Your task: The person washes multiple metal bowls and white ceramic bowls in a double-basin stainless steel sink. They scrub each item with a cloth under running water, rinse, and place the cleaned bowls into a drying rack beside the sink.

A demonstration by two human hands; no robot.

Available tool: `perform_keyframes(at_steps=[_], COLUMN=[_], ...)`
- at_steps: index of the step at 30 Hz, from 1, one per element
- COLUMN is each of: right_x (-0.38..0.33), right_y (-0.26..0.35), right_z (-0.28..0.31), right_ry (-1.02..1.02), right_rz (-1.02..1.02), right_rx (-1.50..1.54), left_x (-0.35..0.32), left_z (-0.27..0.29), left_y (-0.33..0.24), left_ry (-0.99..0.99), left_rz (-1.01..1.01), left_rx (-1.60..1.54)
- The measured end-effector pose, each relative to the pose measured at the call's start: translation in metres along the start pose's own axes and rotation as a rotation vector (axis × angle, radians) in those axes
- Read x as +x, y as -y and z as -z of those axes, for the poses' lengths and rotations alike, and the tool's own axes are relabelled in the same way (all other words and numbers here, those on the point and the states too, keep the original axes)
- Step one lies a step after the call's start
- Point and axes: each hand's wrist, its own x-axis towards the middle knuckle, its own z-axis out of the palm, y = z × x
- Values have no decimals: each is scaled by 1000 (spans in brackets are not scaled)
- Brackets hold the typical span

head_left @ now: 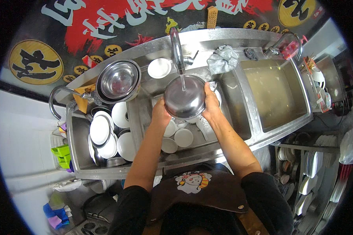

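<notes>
Your left hand and right hand, partly closed, grip opposite sides of a metal bowl near the frame's centre, under water running from the curved faucet

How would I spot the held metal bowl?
Find the long steel sink, then its middle basin. There, beneath the running faucet, the left hand and right hand hold the bowl. Its shiny metal stands out from the white dishes below.
</notes>
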Motion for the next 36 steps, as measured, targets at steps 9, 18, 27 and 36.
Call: perform_keyframes(at_steps=[9, 18, 27, 36], right_x=[-14, -64, -10, -10], right_y=[-25, -17, 9, 20], right_z=[-5, -9, -7, -8], right_ry=[-18, 291, -64, -102], right_rz=[378, 623, 197, 60], right_rx=[-402, -1428, -336, 161], left_x=[-13, 67, -22, -41], left_z=[-76, -26, -111, -80], left_y=[31, -13, 38, 49], left_ry=[-26, -34, 94, -58], left_rz=[-819, 466, -1011, -970], left_rx=[1417, 789, 1586, 1276])
